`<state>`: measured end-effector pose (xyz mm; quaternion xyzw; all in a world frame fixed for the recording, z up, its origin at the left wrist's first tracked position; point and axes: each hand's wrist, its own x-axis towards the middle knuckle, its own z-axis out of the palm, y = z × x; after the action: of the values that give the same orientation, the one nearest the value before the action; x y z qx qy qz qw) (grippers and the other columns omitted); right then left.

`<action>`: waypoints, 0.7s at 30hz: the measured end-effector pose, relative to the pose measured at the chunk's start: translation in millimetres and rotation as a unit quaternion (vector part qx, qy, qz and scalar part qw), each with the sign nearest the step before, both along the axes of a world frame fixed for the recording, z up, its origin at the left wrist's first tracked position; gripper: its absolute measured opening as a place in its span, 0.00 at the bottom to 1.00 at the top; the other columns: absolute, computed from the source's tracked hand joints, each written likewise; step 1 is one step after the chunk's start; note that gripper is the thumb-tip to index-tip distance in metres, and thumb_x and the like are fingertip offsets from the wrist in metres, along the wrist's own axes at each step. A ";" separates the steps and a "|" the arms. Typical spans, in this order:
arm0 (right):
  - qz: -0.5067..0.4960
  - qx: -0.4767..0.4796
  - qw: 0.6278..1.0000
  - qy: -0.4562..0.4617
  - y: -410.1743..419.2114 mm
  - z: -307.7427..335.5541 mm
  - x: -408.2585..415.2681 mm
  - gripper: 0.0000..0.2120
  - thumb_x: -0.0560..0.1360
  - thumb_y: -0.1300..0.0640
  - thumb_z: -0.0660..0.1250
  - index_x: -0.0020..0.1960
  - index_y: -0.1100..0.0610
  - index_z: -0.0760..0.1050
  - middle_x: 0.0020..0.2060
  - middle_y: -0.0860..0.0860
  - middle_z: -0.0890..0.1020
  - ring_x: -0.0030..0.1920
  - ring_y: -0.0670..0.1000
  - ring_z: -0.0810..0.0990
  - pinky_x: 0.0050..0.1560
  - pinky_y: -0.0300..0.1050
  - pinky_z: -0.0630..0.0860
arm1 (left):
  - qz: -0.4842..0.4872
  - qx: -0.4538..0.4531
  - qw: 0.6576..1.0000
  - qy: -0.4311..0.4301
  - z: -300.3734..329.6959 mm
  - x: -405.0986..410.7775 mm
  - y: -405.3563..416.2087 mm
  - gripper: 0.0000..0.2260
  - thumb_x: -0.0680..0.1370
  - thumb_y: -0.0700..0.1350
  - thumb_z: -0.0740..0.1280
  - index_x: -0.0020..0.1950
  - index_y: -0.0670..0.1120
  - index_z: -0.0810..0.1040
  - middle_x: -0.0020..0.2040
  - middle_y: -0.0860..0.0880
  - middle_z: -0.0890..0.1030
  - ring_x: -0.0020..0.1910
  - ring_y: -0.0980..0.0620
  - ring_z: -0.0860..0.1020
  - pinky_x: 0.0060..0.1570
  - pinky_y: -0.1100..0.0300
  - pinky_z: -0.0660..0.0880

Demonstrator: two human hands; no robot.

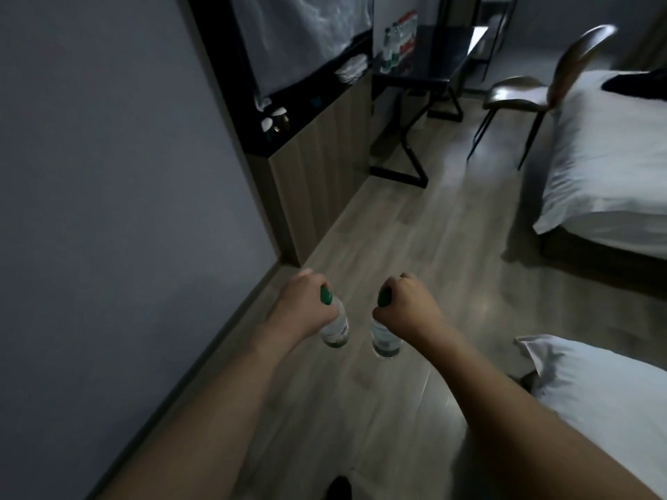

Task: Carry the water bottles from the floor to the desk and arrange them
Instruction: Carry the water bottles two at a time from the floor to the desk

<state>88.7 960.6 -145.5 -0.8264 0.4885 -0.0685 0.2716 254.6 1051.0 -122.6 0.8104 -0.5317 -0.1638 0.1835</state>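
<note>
- Our left hand [299, 304] is curled tight round the neck of a water bottle [334, 328]. We can see its green cap [326, 295] poking out by our thumb. This bottle hangs down, up off the wood floor [415, 225].
- Our right hand [408, 304] is curled tight too. It holds a second bottle [384, 339] by the neck, with a green top [384, 297] showing. Both bottles hang close side by side but do not touch.
- We see a grey wall [119, 157] on our left.
- Next to the wall stands a wood cabinet [317, 167] with a black top. Small things sit on it, but they are too dark and blurry for us to tell.
- Past the cabinet is the black desk [433, 63], far away from us. More bottles [399, 41] stand in a bunch along its left side, by the wall.
- We see a shiny chair [523, 93] just to the right of the desk.
- Right of the chair is a bed [610, 157] with white sheets.
- Another white bed corner [595, 391] sits low on our right, near our right arm.
</note>
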 end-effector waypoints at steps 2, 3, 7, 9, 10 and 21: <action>-0.022 0.007 1.000 0.000 -18.6 -1.3 -11.2 0.10 0.69 0.56 0.71 0.49 0.57 0.77 0.45 0.51 0.71 0.41 0.52 0.76 0.43 0.45 0.76 | -0.016 -0.003 1.000 0.003 -2.1 -6.7 -26.7 0.08 0.68 0.45 0.70 0.45 0.45 0.80 0.45 0.49 0.74 0.43 0.49 0.76 0.44 0.53 0.77; -0.031 0.009 0.999 0.001 -28.3 -2.2 -16.1 0.10 0.69 0.56 0.71 0.49 0.57 0.77 0.46 0.51 0.71 0.42 0.52 0.76 0.44 0.46 0.77 | -0.023 -0.002 1.000 0.003 -3.5 -9.3 -40.0 0.08 0.68 0.45 0.70 0.45 0.46 0.80 0.45 0.49 0.74 0.42 0.50 0.76 0.43 0.54 0.76; -0.065 0.017 0.998 0.004 -71.8 -5.5 -26.3 0.09 0.68 0.56 0.71 0.48 0.58 0.77 0.45 0.52 0.72 0.42 0.52 0.76 0.42 0.45 0.77 | -0.053 0.007 0.999 0.000 -12.4 -12.6 -94.1 0.08 0.67 0.46 0.70 0.45 0.46 0.80 0.45 0.49 0.74 0.42 0.49 0.76 0.43 0.56 0.75; -0.078 0.015 0.997 0.005 -96.0 -6.6 -26.3 0.09 0.68 0.57 0.71 0.47 0.58 0.78 0.45 0.52 0.72 0.42 0.52 0.76 0.44 0.47 0.79 | -0.065 0.010 0.998 0.008 -17.6 -10.1 -123.1 0.09 0.67 0.46 0.71 0.45 0.45 0.80 0.45 0.48 0.75 0.42 0.48 0.76 0.43 0.54 0.76; -0.085 0.014 0.996 0.006 -108.6 -7.0 -25.5 0.09 0.68 0.57 0.71 0.47 0.58 0.78 0.45 0.52 0.73 0.42 0.52 0.76 0.45 0.47 0.79 | -0.070 0.010 0.997 0.008 -19.9 -7.7 -138.2 0.09 0.67 0.46 0.71 0.44 0.45 0.80 0.45 0.48 0.75 0.41 0.48 0.76 0.42 0.54 0.76; -0.143 -0.019 0.990 -0.006 -252.3 13.1 -17.4 0.08 0.71 0.58 0.69 0.49 0.58 0.78 0.44 0.51 0.72 0.40 0.49 0.73 0.38 0.38 0.68 | -0.119 -0.010 0.993 0.015 -11.3 15.4 -307.2 0.09 0.66 0.46 0.69 0.44 0.44 0.80 0.44 0.49 0.74 0.41 0.50 0.76 0.41 0.54 0.76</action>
<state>71.3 708.2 -132.4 -0.7527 0.5984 -0.1211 0.2461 270.0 743.7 -133.9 0.7372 -0.6230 -0.1909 0.1788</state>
